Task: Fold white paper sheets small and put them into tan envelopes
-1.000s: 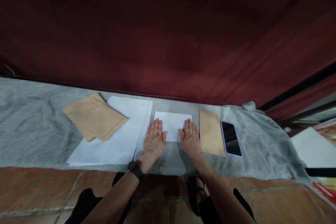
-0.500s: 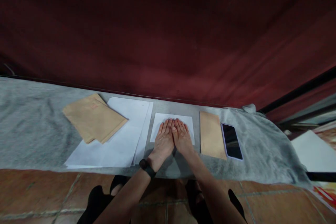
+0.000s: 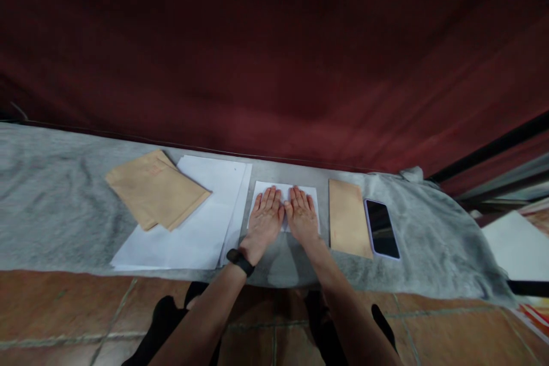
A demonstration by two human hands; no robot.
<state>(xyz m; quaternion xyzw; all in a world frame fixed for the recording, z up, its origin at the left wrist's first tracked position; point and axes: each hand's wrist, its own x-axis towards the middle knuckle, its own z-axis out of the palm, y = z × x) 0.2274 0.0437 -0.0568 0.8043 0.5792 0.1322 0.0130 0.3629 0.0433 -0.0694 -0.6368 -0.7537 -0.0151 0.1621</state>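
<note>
A small white sheet of paper (image 3: 286,190), seemingly folded, lies in front of me on the grey cloth. Flat on its left half rests my left hand (image 3: 265,217), fingers stretched out; a black band circles that wrist. My right hand (image 3: 302,216) presses flat on the right half, its fingers also extended. A narrow gap separates the two hands, with the thumbs pointing toward each other. Neither hand grips anything. Much of the sheet is hidden beneath them. To the right of it lies a brown envelope (image 3: 349,217).
Brown envelopes (image 3: 158,189) overlap a stack of white paper (image 3: 193,246) on the left. A phone (image 3: 381,229) lies beside the right envelope. The grey cloth (image 3: 51,200) covers the long surface, and a dark red curtain (image 3: 274,68) hangs behind it.
My hands have moved apart from the middle of the white sheet, the left to the left and the right to the right, staying flat on it. The view has shifted slightly.
</note>
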